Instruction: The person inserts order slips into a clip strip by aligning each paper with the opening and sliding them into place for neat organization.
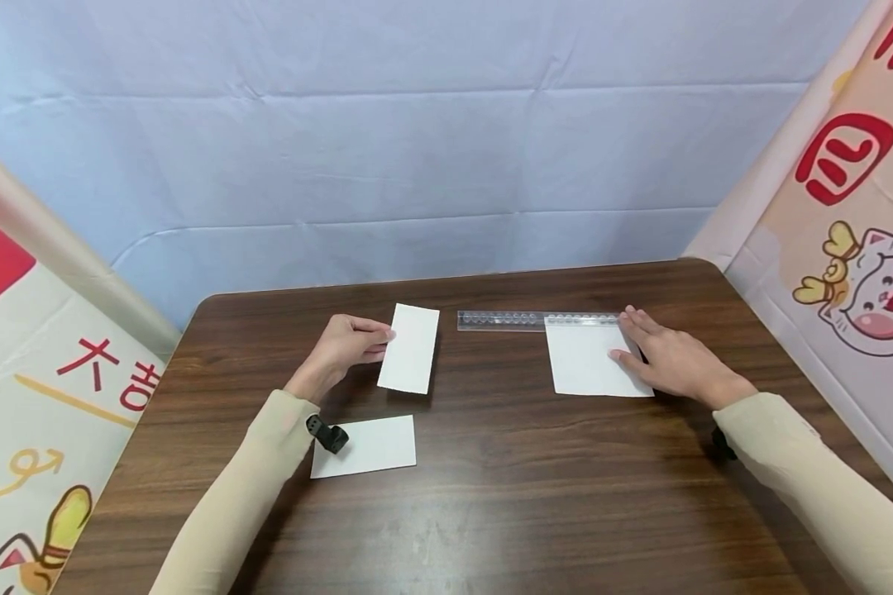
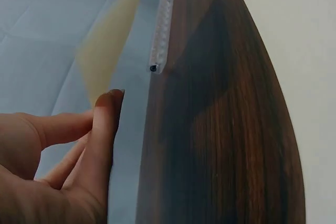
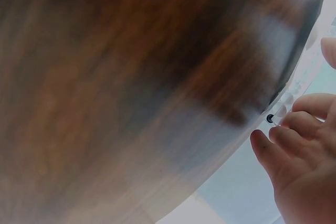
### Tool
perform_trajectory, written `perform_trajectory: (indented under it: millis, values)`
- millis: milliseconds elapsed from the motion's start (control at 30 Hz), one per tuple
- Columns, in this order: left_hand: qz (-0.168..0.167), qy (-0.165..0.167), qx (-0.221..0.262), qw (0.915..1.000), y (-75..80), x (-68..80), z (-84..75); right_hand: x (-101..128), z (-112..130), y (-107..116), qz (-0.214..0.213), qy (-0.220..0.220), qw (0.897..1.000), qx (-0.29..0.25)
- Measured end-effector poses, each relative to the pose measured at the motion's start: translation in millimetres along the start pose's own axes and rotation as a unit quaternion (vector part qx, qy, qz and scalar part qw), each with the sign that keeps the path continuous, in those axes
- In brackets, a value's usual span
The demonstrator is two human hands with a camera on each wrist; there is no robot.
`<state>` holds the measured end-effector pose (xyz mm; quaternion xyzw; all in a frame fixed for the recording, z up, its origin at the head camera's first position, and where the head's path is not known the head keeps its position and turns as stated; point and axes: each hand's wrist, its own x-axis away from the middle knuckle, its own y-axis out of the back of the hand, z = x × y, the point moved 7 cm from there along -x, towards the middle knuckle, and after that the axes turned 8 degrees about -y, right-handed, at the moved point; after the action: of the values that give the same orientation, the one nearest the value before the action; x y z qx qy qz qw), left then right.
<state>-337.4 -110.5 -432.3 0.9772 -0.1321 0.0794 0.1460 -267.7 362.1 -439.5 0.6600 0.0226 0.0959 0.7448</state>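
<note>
My left hand pinches the left edge of a small white paper strip, which is lifted slightly off the dark wooden table. In the left wrist view the thumb lies against this strip. My right hand rests flat with straight fingers on the right side of a larger white sheet. Its fingertips touch the right end of a clear plastic ruler lying along the sheet's far edge. A second white strip lies by my left forearm.
The table's far edge meets a pale blue cloth backdrop. Printed banners stand at the left and right. Bare wood shows in the table's middle and front.
</note>
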Motion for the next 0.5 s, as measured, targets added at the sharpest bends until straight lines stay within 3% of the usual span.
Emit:
perform_trajectory:
  millis: [500]
  values:
    - [-0.017,0.041,0.075,0.9962,-11.7,-8.1,9.4,1.3,1.8,1.1,-0.002,-0.003,1.000,-0.006]
